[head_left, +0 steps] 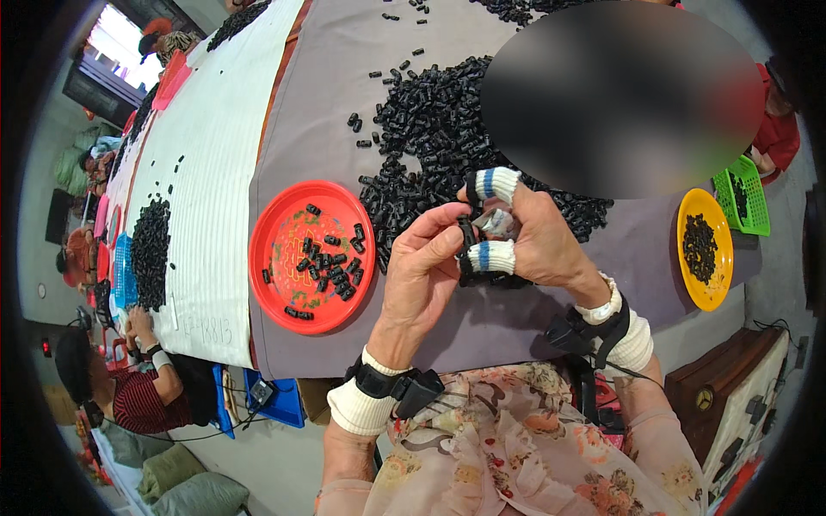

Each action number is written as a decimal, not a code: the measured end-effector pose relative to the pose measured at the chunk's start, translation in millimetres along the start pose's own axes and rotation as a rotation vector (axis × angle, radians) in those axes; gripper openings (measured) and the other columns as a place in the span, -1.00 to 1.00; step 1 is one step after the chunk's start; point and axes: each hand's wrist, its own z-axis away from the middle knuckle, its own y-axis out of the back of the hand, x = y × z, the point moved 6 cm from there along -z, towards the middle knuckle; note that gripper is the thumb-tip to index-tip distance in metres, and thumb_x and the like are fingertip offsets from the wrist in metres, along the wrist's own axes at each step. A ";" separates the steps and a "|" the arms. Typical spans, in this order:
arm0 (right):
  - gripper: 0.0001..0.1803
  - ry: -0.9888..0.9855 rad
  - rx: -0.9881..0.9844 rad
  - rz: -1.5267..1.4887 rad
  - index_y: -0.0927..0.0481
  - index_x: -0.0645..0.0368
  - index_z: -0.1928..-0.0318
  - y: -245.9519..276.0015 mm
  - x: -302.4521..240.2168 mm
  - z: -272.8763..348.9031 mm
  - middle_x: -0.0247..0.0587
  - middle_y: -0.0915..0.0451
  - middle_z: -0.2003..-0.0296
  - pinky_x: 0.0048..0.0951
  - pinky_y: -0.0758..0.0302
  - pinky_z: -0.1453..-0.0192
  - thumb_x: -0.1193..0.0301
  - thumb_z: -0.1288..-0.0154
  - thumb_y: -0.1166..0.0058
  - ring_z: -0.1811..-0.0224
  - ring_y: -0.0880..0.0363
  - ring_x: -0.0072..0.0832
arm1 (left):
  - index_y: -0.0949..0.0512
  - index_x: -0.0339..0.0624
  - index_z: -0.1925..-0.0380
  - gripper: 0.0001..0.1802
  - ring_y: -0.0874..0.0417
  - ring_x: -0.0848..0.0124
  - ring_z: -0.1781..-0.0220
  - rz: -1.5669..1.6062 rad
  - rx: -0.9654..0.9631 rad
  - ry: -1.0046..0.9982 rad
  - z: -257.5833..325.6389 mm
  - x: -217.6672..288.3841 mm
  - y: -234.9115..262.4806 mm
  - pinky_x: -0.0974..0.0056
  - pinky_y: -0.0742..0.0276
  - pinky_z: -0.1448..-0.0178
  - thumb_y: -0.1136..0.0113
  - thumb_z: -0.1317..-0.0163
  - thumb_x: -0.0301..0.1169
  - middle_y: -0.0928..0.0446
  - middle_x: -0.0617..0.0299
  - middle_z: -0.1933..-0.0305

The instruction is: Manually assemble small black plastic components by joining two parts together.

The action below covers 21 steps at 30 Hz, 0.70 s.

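Observation:
A small black plastic part (465, 230) is pinched upright between the thumb and fingers of my left hand (417, 267). My right hand (546, 241) closes in from the other side, its fingers bent around the part. White finger sleeves with blue stripes (495, 256) cover its working digits, and their tips are dark. Something grey and shiny (497, 225) shows inside that grip; its kind I cannot make out. Behind both hands spreads a large pile of similar black parts (439, 112). To the left, a red plate (274, 228) holds several more of them.
Farther right stand a yellow plate (707, 297) of small dark pieces and a green basket (757, 219). A white-covered table (219, 155) adjoins on the left, with another dark pile (151, 249), a blue basket (123, 267) and a co-worker's hands (140, 325). A blurred oval hides the upper right.

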 end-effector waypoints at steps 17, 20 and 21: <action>-0.58 -0.038 -0.240 0.170 -0.48 0.27 0.46 1.5 10.5 -29.3 -0.11 -0.51 0.63 -0.37 -0.39 0.51 0.17 0.13 -0.32 0.62 -0.50 -0.25 | -0.46 -0.27 0.16 -0.78 -0.55 0.46 0.20 0.011 -0.009 -0.008 -13.1 11.0 12.7 0.35 -0.47 0.04 -0.13 -0.19 -0.47 -0.52 0.21 0.25; -0.57 -0.036 -0.280 0.160 -0.49 0.27 0.46 0.6 14.9 -33.8 -0.10 -0.51 0.62 -0.33 -0.40 0.49 0.17 0.16 -0.32 0.59 -0.52 -0.21 | -0.47 -0.28 0.17 -0.78 -0.55 0.46 0.20 -0.006 -0.009 -0.008 -17.2 8.4 15.6 0.34 -0.46 0.02 -0.13 -0.18 -0.47 -0.53 0.21 0.23; -0.57 -0.033 -0.284 0.172 -0.49 0.28 0.46 0.3 16.5 -35.0 -0.10 -0.51 0.62 -0.33 -0.40 0.49 0.17 0.16 -0.32 0.59 -0.52 -0.21 | -0.47 -0.28 0.17 -0.79 -0.55 0.46 0.19 -0.001 -0.007 -0.001 -18.4 7.9 16.6 0.33 -0.46 0.02 -0.13 -0.19 -0.47 -0.53 0.21 0.22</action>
